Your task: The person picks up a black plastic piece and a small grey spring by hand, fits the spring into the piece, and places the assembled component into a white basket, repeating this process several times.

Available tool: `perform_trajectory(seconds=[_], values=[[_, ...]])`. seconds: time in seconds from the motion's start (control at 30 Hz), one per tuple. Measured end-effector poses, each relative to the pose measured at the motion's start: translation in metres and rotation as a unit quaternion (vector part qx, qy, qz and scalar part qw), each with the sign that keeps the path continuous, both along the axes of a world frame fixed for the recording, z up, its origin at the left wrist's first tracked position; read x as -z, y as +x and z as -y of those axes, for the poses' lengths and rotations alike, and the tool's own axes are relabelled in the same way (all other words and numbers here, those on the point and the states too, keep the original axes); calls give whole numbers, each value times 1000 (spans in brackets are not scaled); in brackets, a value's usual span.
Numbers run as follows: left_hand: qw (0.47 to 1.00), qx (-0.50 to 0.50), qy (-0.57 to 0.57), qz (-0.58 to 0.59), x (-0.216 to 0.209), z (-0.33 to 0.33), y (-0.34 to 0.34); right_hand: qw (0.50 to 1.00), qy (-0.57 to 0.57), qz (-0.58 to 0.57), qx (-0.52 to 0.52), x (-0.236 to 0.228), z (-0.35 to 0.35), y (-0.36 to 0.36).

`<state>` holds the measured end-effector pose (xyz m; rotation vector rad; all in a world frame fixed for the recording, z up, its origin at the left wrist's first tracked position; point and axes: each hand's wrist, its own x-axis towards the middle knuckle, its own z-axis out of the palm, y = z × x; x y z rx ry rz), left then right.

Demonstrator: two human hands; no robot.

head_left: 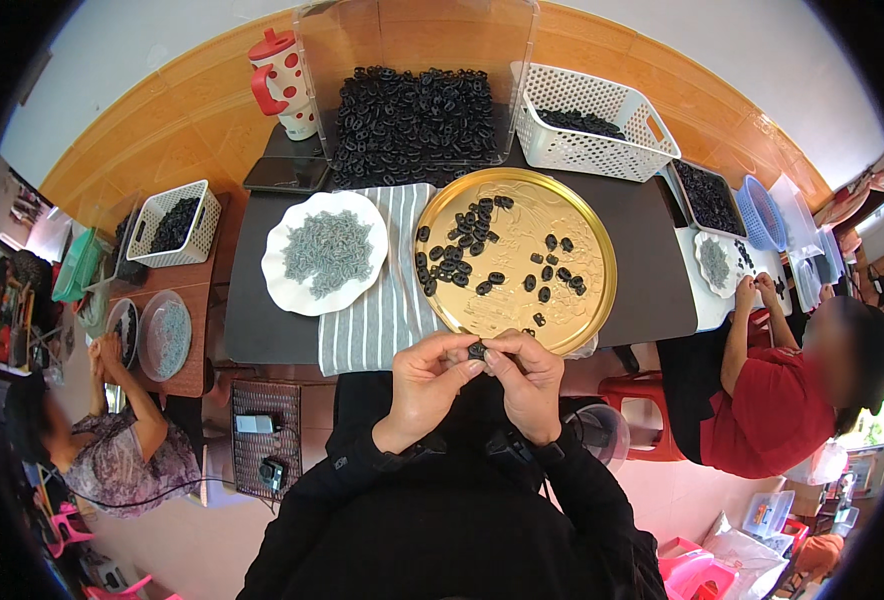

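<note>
Between my fingertips, just in front of the table's near edge, is a small black oval part (477, 350). My left hand (427, 388) pinches it from the left, and my right hand (528, 385) pinches it from the right. Right beyond my hands stands a round gold tray (572, 330) with loose black oval parts (452, 268) scattered on it. To its left, a white scalloped plate (279, 288) holds a heap of small grey-green pieces (328, 250), too small to name. A grey striped cloth (362, 335) lies partly under plate and tray.
At the back, a clear bin (417, 40) and a white basket (602, 150) hold more black parts. A phone (287, 174) and a red-lidded tumbler (290, 90) stand left of the bin. People work at side tables: one left (122, 440), one right in red (772, 410).
</note>
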<state>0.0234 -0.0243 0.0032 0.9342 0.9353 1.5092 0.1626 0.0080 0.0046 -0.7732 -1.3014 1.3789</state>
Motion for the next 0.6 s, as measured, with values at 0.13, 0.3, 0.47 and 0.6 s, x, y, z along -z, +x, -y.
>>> perform_trajectory(seconds=[0.13, 0.3, 0.47, 0.6], values=[[999, 8, -19, 42, 4, -3, -6, 999, -7, -33, -43, -1, -2, 3], [991, 73, -42, 105, 3, -7, -14, 998, -1, -35, -59, 4, -2, 4], [988, 85, -45, 118, 3, -7, -17, 998, 14, -47, -48, 5, 0, 0], [987, 97, -44, 121, 3, -7, -19, 998, 14, -38, -44, 6, 0, 0]])
